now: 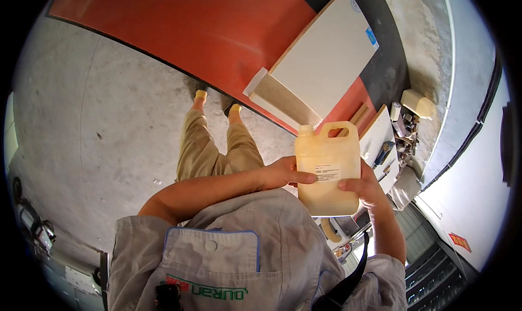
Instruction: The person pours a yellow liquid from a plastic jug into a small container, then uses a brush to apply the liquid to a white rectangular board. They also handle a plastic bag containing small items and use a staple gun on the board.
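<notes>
A translucent, yellowish plastic jerrycan [329,194] with a moulded top handle and a small printed label is held upright in front of my chest. My left hand [285,172] grips its left side, thumb laid across the front by the label. On the opposite side my right hand [367,186] clasps it, thumb also pressed on the front. The other fingers of both hands are mostly hidden behind the jerrycan. Its neck, at the top left, is pale; I cannot tell whether a cap is on it.
A large white board or box [323,55] lies on the red mat [190,23] ahead. To the right, a board [378,137] bears a dark-handled brush [384,152], beside a cluttered pile and another yellowish jerrycan [417,103] near the wall. Bare concrete floor [125,110] spreads to the left.
</notes>
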Available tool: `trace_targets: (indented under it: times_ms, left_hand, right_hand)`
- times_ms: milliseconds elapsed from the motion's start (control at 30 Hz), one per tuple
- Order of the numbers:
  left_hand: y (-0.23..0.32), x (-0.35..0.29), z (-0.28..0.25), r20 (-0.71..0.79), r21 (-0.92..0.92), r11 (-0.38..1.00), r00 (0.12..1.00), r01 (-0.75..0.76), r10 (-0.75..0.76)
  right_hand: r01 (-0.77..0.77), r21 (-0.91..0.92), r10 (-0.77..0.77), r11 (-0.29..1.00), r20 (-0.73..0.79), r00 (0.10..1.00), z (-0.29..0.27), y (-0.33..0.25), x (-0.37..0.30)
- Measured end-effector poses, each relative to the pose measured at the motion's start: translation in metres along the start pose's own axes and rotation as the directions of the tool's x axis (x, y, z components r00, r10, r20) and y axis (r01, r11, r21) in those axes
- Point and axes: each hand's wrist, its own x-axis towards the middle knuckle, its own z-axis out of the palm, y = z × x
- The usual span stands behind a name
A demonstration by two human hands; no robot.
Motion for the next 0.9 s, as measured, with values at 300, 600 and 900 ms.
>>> trace_targets:
  times_ms: [300, 600, 900]
  left_hand:
    - [0.007, -0.001, 0.006, -0.064, 0.057, 0.998, 0.998, 0.013, -0.009]
    - [0.002, 0.005, 0.001, -0.047, 0.005, 1.0, 0.999, -0.01, 0.01]
    - [0.004, 0.007, 0.002, -0.021, -0.017, 0.997, 0.997, -0.072, 0.071]
  right_hand:
    - [-0.011, 0.037, 0.011, 0.999, 0.019, 1.0, 0.001, -0.003, -0.002]
    - [-0.008, 0.045, 0.006, 0.999, 0.034, 0.999, -0.005, 0.002, 0.004]
    - [-0.006, 0.033, 0.005, 0.999, 0.017, 1.0, -0.005, -0.003, 0.006]
